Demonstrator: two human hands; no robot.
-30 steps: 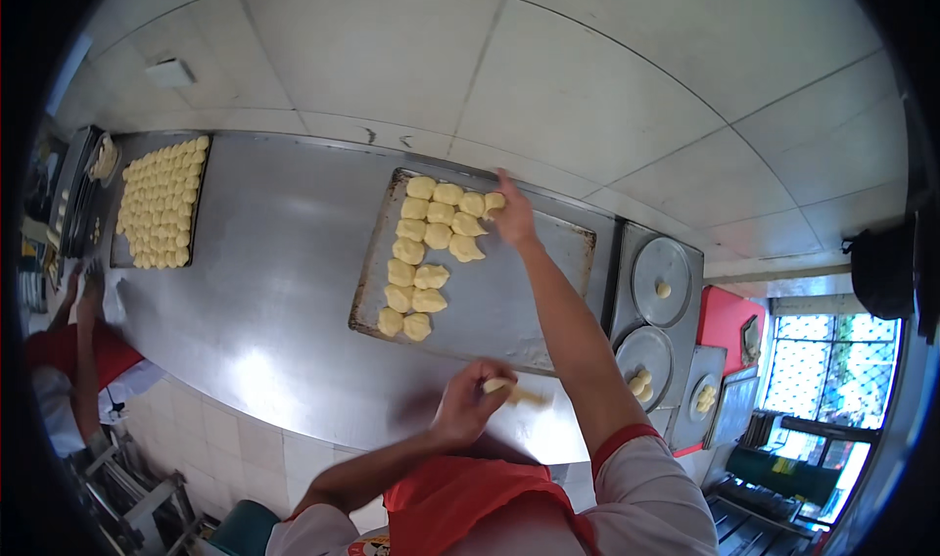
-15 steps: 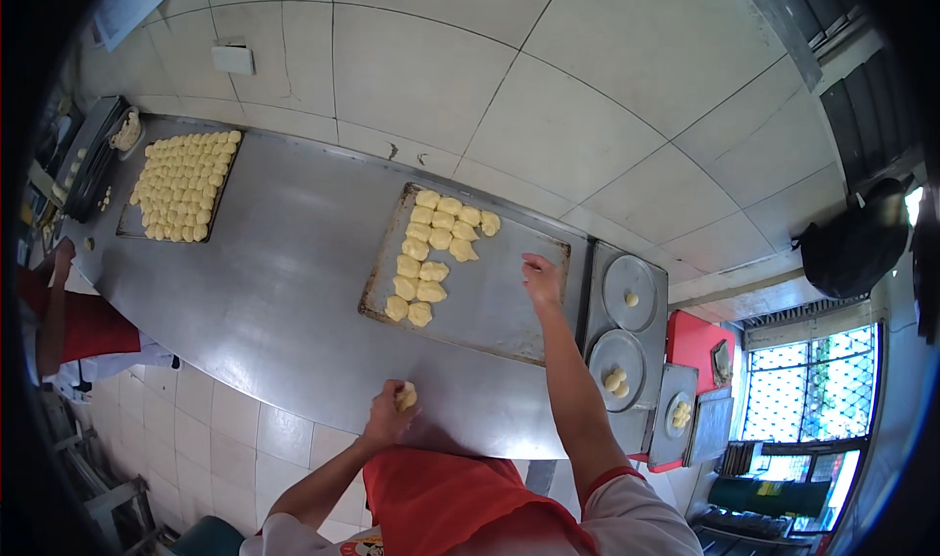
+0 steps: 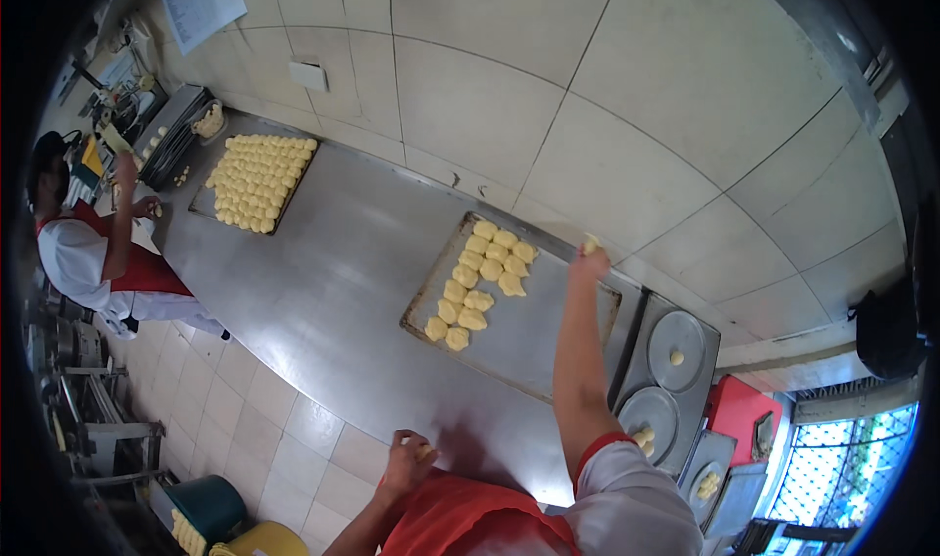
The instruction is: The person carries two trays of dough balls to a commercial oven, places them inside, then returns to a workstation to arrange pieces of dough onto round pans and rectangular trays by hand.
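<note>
Steel table point(image 3: 338, 287) bears the tray point(image 3: 529, 339), its left part holding dough balls point(image 3: 472, 259); contact between neighbours could fuse them. Right hand point(image 3: 587, 262), at the tray's far edge, is clamped on a dough piece point(image 3: 591, 244); a slack pinch could drop it. Left hand point(image 3: 402, 463) curls around a second piece point(image 3: 425, 452); overpressure could deform it.

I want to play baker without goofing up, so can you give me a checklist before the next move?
1. Left hand holds a dough lump: ok.
2. Right hand pinches a small dough piece: ok, it seems.
3. Near tray rests on the steel table: ok.
4. Dough balls there all apart: not ok, some touch.
5. Dough soft enough: cannot tell.
</note>
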